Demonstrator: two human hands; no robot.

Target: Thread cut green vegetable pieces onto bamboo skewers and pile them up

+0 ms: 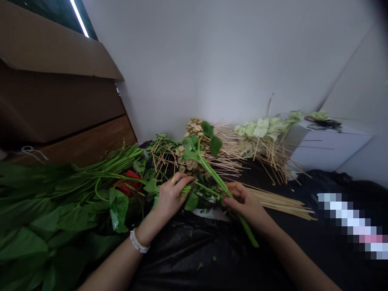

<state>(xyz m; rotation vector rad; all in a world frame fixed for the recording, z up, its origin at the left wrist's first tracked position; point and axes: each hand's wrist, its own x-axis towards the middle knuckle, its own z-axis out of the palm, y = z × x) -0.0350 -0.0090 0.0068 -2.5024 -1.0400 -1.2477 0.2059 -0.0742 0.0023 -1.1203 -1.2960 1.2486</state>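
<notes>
My right hand (pixel 244 204) is closed around a thick, pale green leafy stalk (pixel 214 173), which slants with its leaves up and away and its bare end down toward me. Pinched together, the fingers of my left hand (pixel 172 194) hold a short green stem, with a leaf (pixel 191 201) hanging just below them. A ring and a beaded bracelet (pixel 139 241) are on that hand and wrist. Chopped green bits (pixel 206 190) lie between my hands, partly hidden by the stalk. A big heap of leafy greens (pixel 72 210) lies to the left.
Skewered round slices (pixel 194 127) are stacked toward the wall, beside skewered pale cabbage (pixel 262 128). Bare bamboo skewers (pixel 281 201) lie to the right. Black plastic (pixel 194 250) covers the surface. A cardboard box (pixel 60 101) stands left; a white box (pixel 330 145) stands right.
</notes>
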